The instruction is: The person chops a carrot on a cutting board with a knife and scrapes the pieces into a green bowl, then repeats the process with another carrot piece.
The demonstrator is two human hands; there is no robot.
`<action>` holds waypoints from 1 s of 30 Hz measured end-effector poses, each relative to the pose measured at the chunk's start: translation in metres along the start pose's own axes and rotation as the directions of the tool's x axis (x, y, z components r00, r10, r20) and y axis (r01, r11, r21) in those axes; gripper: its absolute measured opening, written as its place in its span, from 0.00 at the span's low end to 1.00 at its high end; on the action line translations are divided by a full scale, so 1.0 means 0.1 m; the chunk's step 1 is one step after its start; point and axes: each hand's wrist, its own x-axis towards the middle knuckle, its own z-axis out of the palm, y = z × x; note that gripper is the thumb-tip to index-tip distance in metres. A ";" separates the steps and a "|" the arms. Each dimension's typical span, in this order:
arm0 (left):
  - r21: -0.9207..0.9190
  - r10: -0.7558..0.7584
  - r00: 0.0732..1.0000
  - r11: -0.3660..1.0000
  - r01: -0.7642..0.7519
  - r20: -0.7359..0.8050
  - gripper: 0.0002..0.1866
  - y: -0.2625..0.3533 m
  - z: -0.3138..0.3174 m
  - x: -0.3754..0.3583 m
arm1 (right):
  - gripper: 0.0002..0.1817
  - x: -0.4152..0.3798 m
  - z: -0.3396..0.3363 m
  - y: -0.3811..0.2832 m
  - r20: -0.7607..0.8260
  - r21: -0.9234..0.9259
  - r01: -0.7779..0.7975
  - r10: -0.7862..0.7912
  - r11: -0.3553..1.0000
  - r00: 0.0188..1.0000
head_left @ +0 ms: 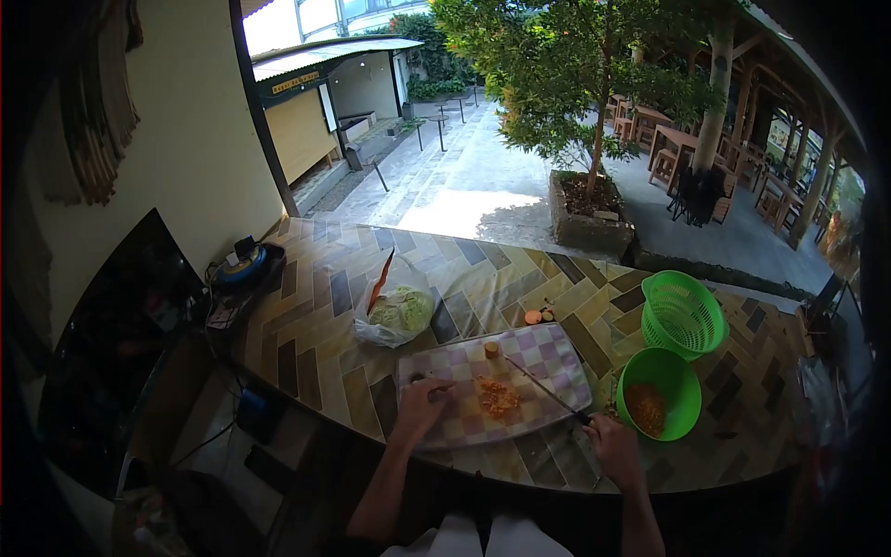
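My right hand [613, 447] is wrapped round the dark handle of a knife [546, 392], whose blade points up and left over a checkered cutting board [436, 362]. The blade's tip is close to an upright orange chunk [492, 350]. Chopped orange pieces [498, 396] lie in a small heap on the board. On the board's left part rests my left hand [426, 405], its fingers bent toward the heap; whether they hold anything is too small to tell. A green bowl [689, 395] with orange bits inside stands right of my right hand.
A green basket [657, 317] stands behind the bowl. Small orange pieces [533, 317] lie behind the board. A plastic bag [382, 332] with pale green contents sits at the back left. A dark screen [130, 334] and a cluttered tray [264, 278] are farther left.
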 end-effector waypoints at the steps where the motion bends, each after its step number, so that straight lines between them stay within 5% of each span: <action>1: 0.048 0.051 0.999 0.998 -0.052 0.013 0.14 -0.02 0.05 0.01 | 0.12 -0.04 0.02 0.02 -0.017 0.003 -0.059 0.059 0.998 0.998; 6: 0.141 0.179 0.984 0.974 -0.178 0.005 0.13 0.01 0.33 0.15 | 0.15 -0.12 0.05 -0.05 -0.010 -0.058 -0.313 0.313 0.948 0.950; 12: 0.204 0.317 0.942 0.921 -0.333 0.106 0.10 0.08 0.50 0.22 | 0.16 -0.19 0.05 -0.38 0.130 -0.006 -0.257 0.256 0.966 0.958; 15: 0.206 0.235 0.942 0.936 -0.286 0.237 0.14 0.16 0.42 0.20 | 0.17 -0.23 0.14 -0.35 0.066 0.078 -0.266 0.262 0.961 0.963; 18: -0.017 -0.007 0.967 1.000 0.012 0.254 0.19 0.35 0.38 0.10 | 0.18 -0.26 0.32 -0.27 0.022 0.161 -0.278 0.278 0.947 0.960; 19: 0.011 0.048 0.968 0.999 -0.052 0.248 0.20 0.34 0.39 0.09 | 0.19 -0.27 0.38 -0.24 0.017 0.187 -0.282 0.284 0.941 0.959; 24: 0.089 0.211 0.950 0.968 -0.236 0.231 0.24 0.25 0.45 0.09 | 0.21 -0.29 0.73 -0.23 0.282 0.448 -0.407 0.307 0.796 0.909; 30: -0.075 0.155 0.978 0.987 -0.145 0.140 0.20 0.25 0.56 0.09 | 0.21 -0.18 0.75 -0.42 0.584 0.629 -0.615 0.232 0.475 0.778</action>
